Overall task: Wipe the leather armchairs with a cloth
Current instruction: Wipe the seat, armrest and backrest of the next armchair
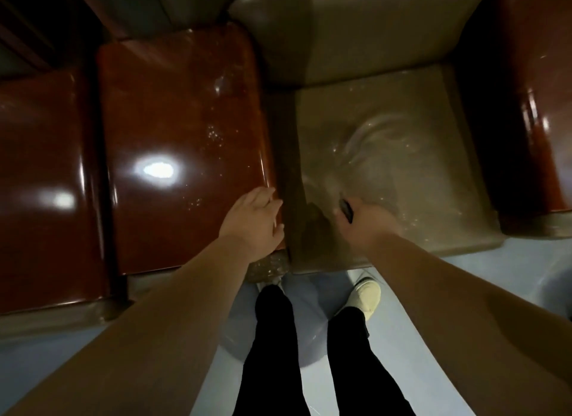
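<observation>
I'm standing over the armchair [371,75], olive-tan leather, glossy red-brown wooden armrests on both sides. Left armrest [182,143] is wide, with glare spots and white specks near its inner edge; right armrest [535,112] runs off frame. Another glossy wooden panel [40,180] sits further left, likely the neighbouring chair's arm.

Seat cushion [387,155] shows curved wet-looking smears in the middle, so I judge it partly wiped. The front strip and the dark gap along the left armrest look less covered.

My left hand [252,220] rests on the armrest's inner front corner, fingers loosely spread, bracing, holding nothing I can see.

My right hand [363,220] is down on the front-left of the seat, fingers curled round a small dark thing [346,210] sticking out by the thumb. I take it for the cloth bunched up, but it's blurred and too small to be sure.

To do this step well, I'd flatten the cloth out under my palm, not in a wad. Run overlapping strokes back to front, then along the seam by the armrest where grime collects. Keep even pressure, lean on the left hand. The specks on the armrest want a pass too.
</observation>
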Motion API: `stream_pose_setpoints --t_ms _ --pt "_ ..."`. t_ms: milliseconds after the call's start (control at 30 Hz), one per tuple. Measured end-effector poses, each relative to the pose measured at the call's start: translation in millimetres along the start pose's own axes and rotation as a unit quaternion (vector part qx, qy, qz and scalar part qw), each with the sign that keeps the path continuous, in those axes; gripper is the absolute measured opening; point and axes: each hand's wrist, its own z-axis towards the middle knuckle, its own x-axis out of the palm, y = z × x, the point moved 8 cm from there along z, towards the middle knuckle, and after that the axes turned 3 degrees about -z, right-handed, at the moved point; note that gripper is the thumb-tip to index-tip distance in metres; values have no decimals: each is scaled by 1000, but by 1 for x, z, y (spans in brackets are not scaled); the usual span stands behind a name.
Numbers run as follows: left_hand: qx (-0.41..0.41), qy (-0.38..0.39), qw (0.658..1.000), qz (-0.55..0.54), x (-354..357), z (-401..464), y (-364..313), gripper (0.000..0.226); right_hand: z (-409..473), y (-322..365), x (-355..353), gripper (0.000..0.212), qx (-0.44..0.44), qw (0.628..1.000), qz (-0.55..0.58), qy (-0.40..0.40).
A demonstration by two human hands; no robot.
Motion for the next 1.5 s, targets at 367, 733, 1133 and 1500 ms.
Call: stream_pose_setpoints --t_ms 367,733,1133,1500 --pt "62 -153 984 70 51 40 26 64 3 30 184 81 -275 945 -170 42" --pt "69 -200 976 46 58 39 30 60 137 53 107 71 -190 955 -224 -42" --pt "72 -226 971 41 55 38 31 59 133 55 110 75 -187 951 -239 -51" --pt "74 -223 971 30 58 36 27 58 124 52 120 79 -224 949 -220 -37"
